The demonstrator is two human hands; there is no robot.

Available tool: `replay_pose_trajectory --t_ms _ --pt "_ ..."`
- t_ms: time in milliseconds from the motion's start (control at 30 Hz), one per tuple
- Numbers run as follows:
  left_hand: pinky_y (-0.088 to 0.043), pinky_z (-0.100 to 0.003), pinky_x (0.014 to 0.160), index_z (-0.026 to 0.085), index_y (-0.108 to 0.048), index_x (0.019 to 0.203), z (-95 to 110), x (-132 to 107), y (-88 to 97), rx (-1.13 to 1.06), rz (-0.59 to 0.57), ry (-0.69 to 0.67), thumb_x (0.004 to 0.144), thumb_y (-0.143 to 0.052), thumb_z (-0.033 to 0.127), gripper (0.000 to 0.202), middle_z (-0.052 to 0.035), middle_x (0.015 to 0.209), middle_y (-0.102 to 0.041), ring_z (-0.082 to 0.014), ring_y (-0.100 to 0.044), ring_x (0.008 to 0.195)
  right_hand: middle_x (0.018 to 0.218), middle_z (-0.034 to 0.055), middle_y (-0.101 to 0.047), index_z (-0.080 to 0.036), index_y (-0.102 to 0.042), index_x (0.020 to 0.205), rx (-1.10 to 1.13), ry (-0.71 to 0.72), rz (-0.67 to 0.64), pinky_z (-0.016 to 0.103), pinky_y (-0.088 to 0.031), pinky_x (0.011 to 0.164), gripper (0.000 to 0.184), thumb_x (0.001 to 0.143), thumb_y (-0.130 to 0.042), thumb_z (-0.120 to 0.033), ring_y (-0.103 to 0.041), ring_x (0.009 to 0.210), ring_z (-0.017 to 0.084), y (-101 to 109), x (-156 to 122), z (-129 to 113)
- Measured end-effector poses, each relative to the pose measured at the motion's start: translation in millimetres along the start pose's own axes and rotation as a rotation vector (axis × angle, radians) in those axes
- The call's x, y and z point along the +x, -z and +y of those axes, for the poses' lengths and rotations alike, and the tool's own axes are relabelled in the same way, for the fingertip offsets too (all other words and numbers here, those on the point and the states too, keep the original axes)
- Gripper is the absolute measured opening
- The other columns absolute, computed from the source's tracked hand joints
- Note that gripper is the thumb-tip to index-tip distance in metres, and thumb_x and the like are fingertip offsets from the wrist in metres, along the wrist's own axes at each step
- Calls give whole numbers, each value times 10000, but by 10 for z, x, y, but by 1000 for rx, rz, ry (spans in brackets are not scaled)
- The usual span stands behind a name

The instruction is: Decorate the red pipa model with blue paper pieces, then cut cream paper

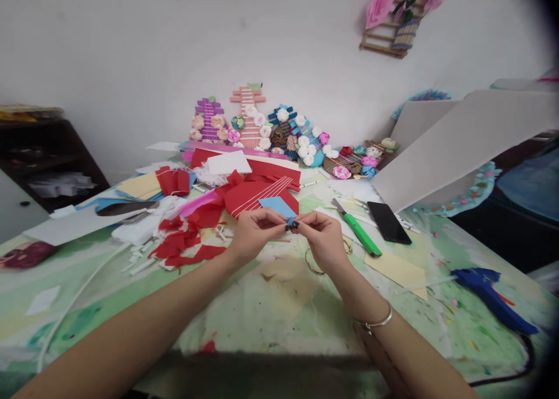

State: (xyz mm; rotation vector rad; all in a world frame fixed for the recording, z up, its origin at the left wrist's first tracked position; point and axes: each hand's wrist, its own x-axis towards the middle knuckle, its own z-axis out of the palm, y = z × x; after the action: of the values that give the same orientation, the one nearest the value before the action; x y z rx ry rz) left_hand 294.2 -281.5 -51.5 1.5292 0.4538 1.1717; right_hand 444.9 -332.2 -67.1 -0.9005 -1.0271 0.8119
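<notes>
Over the middle of the table, my left hand (255,233) and my right hand (324,236) meet fingertip to fingertip. Both pinch a small blue and black piece (291,222), too small to make out its kind. Just behind it lies a light blue paper piece (278,205) on a red guitar-shaped cutout (257,194) with white strings. Scissors with gold-coloured handles (314,262) lie partly hidden under my right hand. To the right of that hand is a green utility knife (361,233).
Red scraps (181,242) and white offcuts lie on the left. A black phone (388,222), a cream paper piece (399,272) and a blue glue gun (493,297) with its cord are on the right. Several flowered guitar-shaped crafts (251,116) lean against the wall. A grey board (463,140) slants at right.
</notes>
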Motion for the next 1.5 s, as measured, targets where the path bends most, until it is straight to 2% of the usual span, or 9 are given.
replay_pose_trajectory --t_ms 233,533,767,933,1067,1167,1300,1400,1500 --pt "-589 -300 628 123 -699 658 30 -17 -59 1 52 94 573 -843 295 240 -46 667 -708 -182 -677 632 703 42 -693 -163 -649 599 -8 -1 43 306 -509 676 138 617 -780 -201 -627 666 157 -15 0 22" --pt "-589 -313 624 118 -659 635 26 -33 -78 19 51 118 597 -822 305 251 -47 646 -708 -190 -687 627 688 31 -689 -169 -594 565 -19 23 21 301 -513 654 174 623 -756 -197 -628 651 154 -33 -15 25" --pt "-572 -311 591 204 -334 614 -28 -7 -71 -86 16 115 632 -795 311 473 9 592 -670 -167 -674 598 698 6 -656 -194 -479 625 -44 37 -23 299 -503 639 264 660 -739 -220 -616 629 145 -40 -30 2" --pt "-552 -306 596 217 -270 641 -89 -12 -61 -30 -57 106 664 -754 266 486 45 571 -605 -159 -662 586 673 -49 -536 -233 -436 915 -361 115 -74 276 -439 622 263 714 -572 -130 -543 632 141 -17 -28 38" --pt "-469 -240 532 216 -304 699 -118 -19 -73 70 -194 85 752 -630 232 331 64 606 -521 -111 -592 545 671 -50 -440 -231 -410 920 -684 219 -90 256 -354 566 309 672 -443 -52 -453 601 138 -12 -56 38" --pt "-381 -221 532 207 -360 731 -128 -12 -63 301 -251 -68 770 -524 154 177 54 647 -452 -86 -469 556 658 -51 -424 -230 -397 921 -766 266 -97 253 -330 548 338 648 -432 -36 -441 583 142 -16 -84 27" --pt "-325 -239 525 219 -324 725 -165 0 -15 451 -220 -164 715 -450 83 186 50 656 -386 -103 -378 561 773 -3 -517 -224 -417 1034 -761 351 -191 278 -405 654 360 723 -427 -43 -520 697 161 -15 -95 22" --pt "-316 -239 520 225 -292 719 -185 0 3 404 -196 -90 728 -458 106 205 56 638 -379 -104 -374 553 875 34 -574 -223 -475 997 -761 415 -277 296 -421 718 287 771 -417 -56 -544 770 169 -11 -86 15" --pt "-313 -224 497 225 -278 721 -159 -10 -19 188 -255 72 765 -490 174 222 73 608 -357 -88 -382 519 759 -5 -544 -231 -482 949 -613 356 -285 273 -421 656 280 751 -411 -46 -531 686 151 -17 -81 23"
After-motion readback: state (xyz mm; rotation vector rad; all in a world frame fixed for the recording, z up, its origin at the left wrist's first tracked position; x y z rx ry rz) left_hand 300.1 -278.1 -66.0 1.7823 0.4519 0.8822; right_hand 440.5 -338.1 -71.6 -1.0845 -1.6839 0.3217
